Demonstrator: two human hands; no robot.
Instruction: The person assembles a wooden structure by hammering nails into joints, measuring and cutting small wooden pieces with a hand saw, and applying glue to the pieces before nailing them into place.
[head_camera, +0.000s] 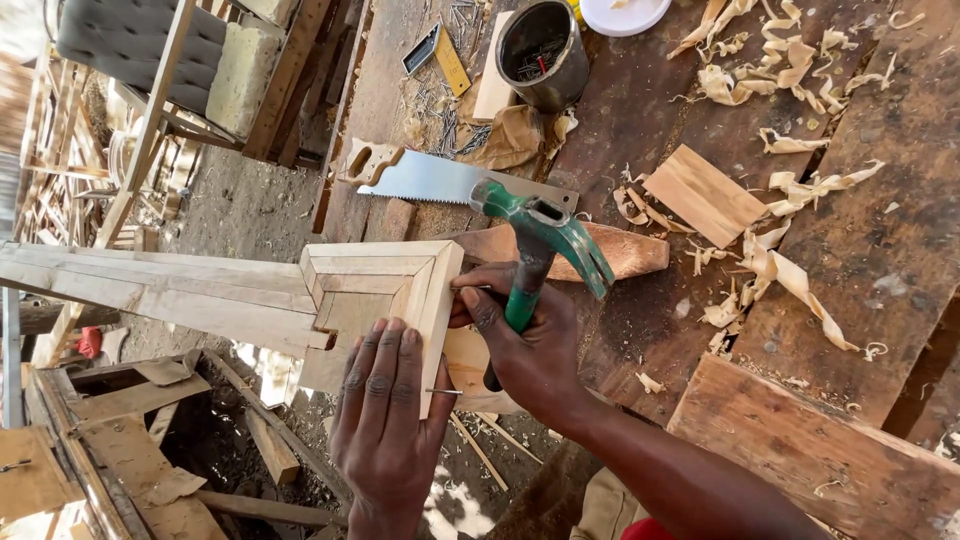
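Note:
My left hand (385, 420) lies flat on the end face of a pale wooden frame corner (375, 285), pressing it down. A nail (444, 391) sticks out of the frame's edge beside my fingers. My right hand (520, 345) grips a green claw hammer (545, 240) by its handle, head up, and also pinches a second nail (478, 289) against the frame's edge. The frame's long moulded rail (150, 285) runs off to the left, past the bench edge.
A hand saw (440, 180) lies on the dark wooden bench (880, 270) behind the hammer, with a metal can (542, 52), loose nails (455, 130), a small board (705, 195) and many wood shavings (780, 60). Scrap timber (270, 445) lies on the ground below left.

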